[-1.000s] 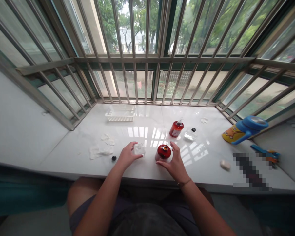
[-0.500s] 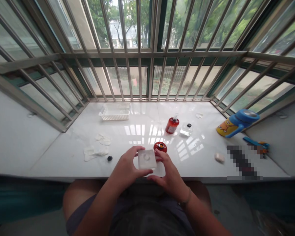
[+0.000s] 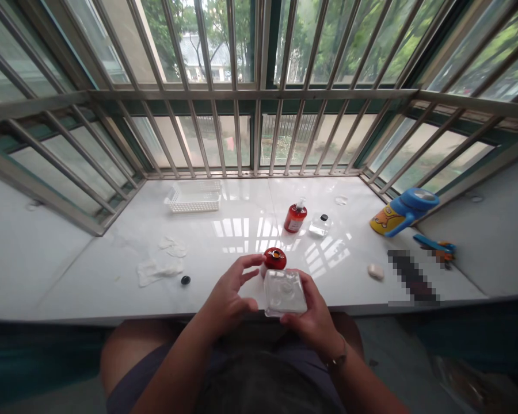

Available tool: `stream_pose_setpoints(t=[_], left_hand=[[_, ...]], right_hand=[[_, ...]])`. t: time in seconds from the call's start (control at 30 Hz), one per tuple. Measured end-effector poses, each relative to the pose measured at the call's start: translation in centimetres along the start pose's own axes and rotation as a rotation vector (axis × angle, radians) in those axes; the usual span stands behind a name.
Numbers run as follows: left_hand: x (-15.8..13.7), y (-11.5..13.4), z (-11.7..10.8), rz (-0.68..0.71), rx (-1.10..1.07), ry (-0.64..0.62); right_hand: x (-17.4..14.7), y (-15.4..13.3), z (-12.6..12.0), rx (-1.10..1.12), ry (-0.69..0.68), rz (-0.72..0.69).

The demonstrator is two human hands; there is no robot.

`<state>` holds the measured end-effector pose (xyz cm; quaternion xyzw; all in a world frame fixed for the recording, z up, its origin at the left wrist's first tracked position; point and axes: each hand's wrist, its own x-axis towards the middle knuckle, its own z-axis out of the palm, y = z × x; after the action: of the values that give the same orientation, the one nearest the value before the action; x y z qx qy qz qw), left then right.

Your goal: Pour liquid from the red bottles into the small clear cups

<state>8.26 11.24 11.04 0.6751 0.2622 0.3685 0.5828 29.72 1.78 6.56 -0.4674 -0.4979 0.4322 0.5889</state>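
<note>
Across the worktop [image 3: 112, 273], two red bottles [image 3: 295, 222]! The right hand [image 3: 314, 315] has its fingers round one boxy, see-through bottle [image 3: 285, 294]; left hand [image 3: 232, 296] released, fingers spread.

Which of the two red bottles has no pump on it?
The nearer red bottle, just beyond the clear square bottle in the right hand: its neck is open. The farther red bottle has a white pump on top.

The person's right hand [image 3: 313, 313] holds a clear bottle [image 3: 284, 292] over the front edge of the sill [image 3: 92, 284]. The left hand [image 3: 231, 296], with fingers apart, is just beside it. Behind the clear bottle stands an open red bottle [image 3: 274, 260]. A white basket [image 3: 196, 206] is near the back left corner.
</note>
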Motion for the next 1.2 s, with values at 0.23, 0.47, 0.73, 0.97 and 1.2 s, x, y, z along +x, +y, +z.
stream_pose_setpoints(t=[0.23,0.47,0.73,0.97,1.2], left_hand=[[3.6,-7.8,0.4,-0.162,0.197,0.133],[6.2,-10.4,4.1,-0.2,0.197,0.155],[3.9,-8.4,1.8,-0.118,0.239,0.102],[-0.5,-6.3,-2.5,-0.251,0.274,0.065],[-2.7,-4.9,-4.2,-0.141,0.499,0.011]], right_hand=[[-0.9,0.3,-3.1,-0.125,0.168,0.04],[-0.8,2.0,-5.0,-0.085,0.256,0.054],[-0.7,3.3,-5.6,-0.037,0.24,0.074],[-0.5,4.3,-4.8,-0.107,0.099,0.137],[0.0,4.9,-3.7,-0.258,-0.006,0.114]])
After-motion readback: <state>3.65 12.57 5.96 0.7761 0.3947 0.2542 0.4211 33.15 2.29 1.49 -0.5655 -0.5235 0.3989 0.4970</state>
